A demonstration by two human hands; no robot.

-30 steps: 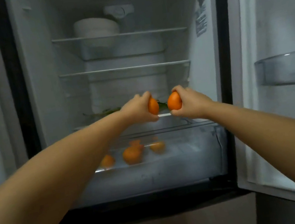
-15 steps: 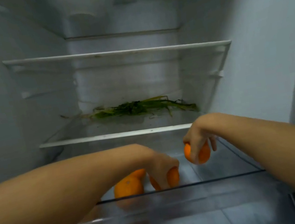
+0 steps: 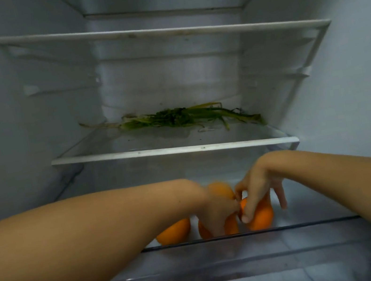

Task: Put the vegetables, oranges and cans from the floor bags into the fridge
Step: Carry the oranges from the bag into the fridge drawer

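1. So we're at the oranges part. The round orange fruit (image 3: 260, 217) on the right sits low in the clear plastic crisper drawer (image 3: 226, 264) at the bottom of the fridge, with our right hand (image 3: 257, 189) draped over it, thumb and forefinger curled against its near side, the other fingers splayed out.
2. Our left hand (image 3: 217, 211) is blurry, fingers pointing down over a second orange (image 3: 229, 226) in the middle. Can't tell if it's gripping it or has let go.
3. Two more oranges are in there: one to the left (image 3: 174, 231), one further back (image 3: 219, 190), just behind the left hand.
4. Both hands are close together, nearly touching.
5. Our guess: this is the set-down step. Next we need to open the fingers and lift straight up without nudging the pile, since round fruit rolls.
6. Further out, a bunch of limp green leafy stalks (image 3: 183, 117) lies on the glass shelf (image 3: 171, 151) above the drawer. No cans visible yet.
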